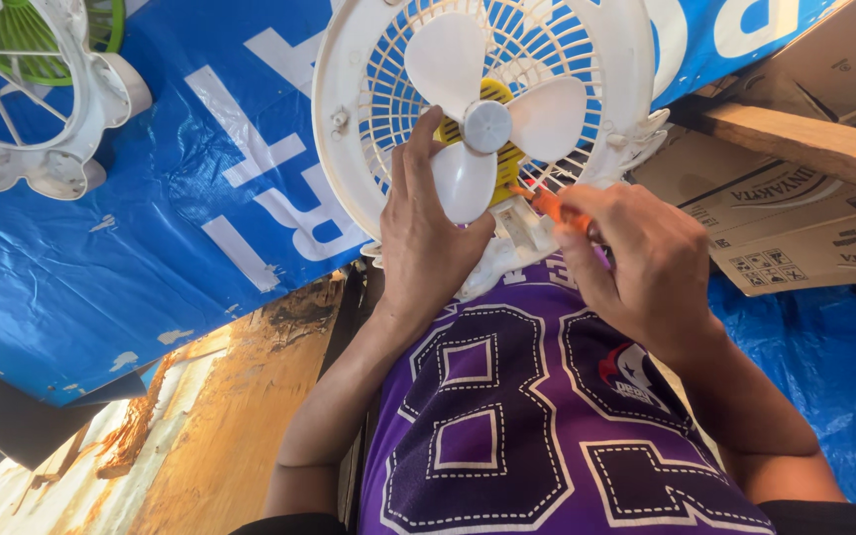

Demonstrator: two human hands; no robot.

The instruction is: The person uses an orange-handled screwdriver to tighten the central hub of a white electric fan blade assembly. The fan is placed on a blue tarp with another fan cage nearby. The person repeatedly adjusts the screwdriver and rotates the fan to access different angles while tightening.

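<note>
The fan (pixel 487 119) rests on the person's lap against the purple jersey (pixel 517 416), its white rear grille facing up and the three white blades (pixel 468 178) spread around a grey hub (pixel 487 126). A yellow motor housing (pixel 502 159) shows behind the blades.

The left hand (pixel 428 238) lies on the fan from below, fingers stretched up along the grille and the lower blade, thumb under the rim; it steadies the fan with a loose, mostly open hold rather than a fist. The right hand (pixel 646 263) is closed around an orange screwdriver (pixel 552 205). The tool's long axis runs from the right hand up and to the left, its tip pointing at the white base (pixel 517 233) of the fan just below the hub. The tip sits very near or on that base; whether it is seated in a screw cannot be told.

So the fan lies straight ahead of both hands, the left on it, the right just beside it to the right, nearer the base.

A second fan guard (pixel 22 109), white with green behind it, lies well apart at upper left on a blue tarp (pixel 151 248). Cardboard boxes (pixel 795 218) sit at the right, a worn wooden board (pixel 220 426) at lower left.
</note>
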